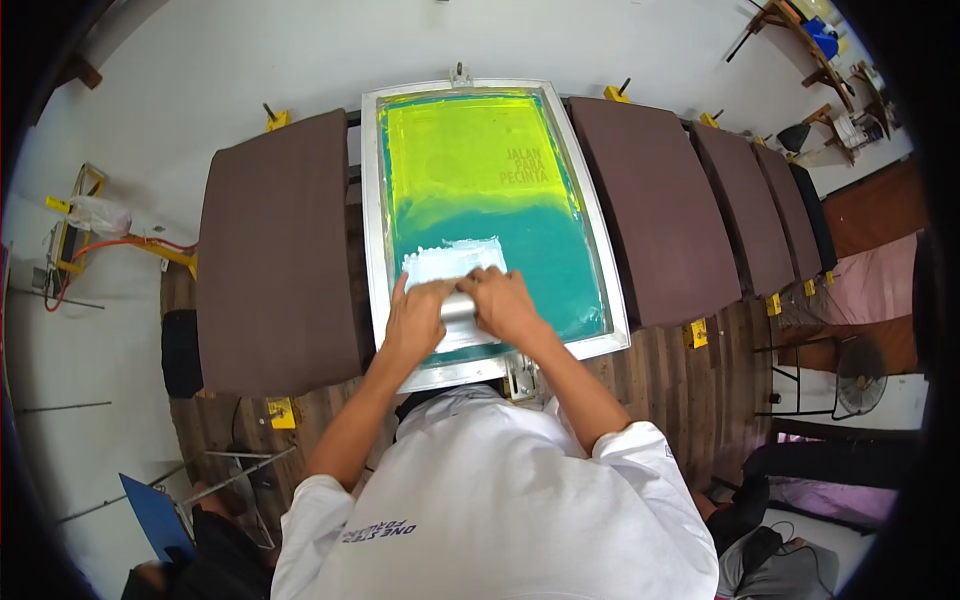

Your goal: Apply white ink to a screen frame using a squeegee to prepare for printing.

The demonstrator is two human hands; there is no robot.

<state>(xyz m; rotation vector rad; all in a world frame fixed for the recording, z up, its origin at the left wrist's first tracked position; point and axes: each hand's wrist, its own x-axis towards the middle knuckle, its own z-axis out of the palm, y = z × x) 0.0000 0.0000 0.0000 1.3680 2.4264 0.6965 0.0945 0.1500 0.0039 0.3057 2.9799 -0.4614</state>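
A screen printing frame (pixel 372 210) with a pale metal rim lies in front of me, its mesh (pixel 455 150) yellow-green in the far part and teal nearer. Both my hands grip a silver squeegee (pixel 459 307) at the near left of the mesh. My left hand (pixel 414 318) is wrapped round its left end, the thumb side partly hidden. The right end is in my right hand (pixel 503 303), fingers curled over the top. White ink (pixel 450 259) lies in a patch just beyond the squeegee and between my hands. The squeegee's lower edge is hidden.
A brown covered platen (pixel 278 255) stands left of the frame, another brown platen (pixel 655 205) right of it, with more beyond. Metal clamps (pixel 520 378) hold the frame's near edge. Far right is a fan (pixel 860 375); a red hose (pixel 110 243) hangs at left.
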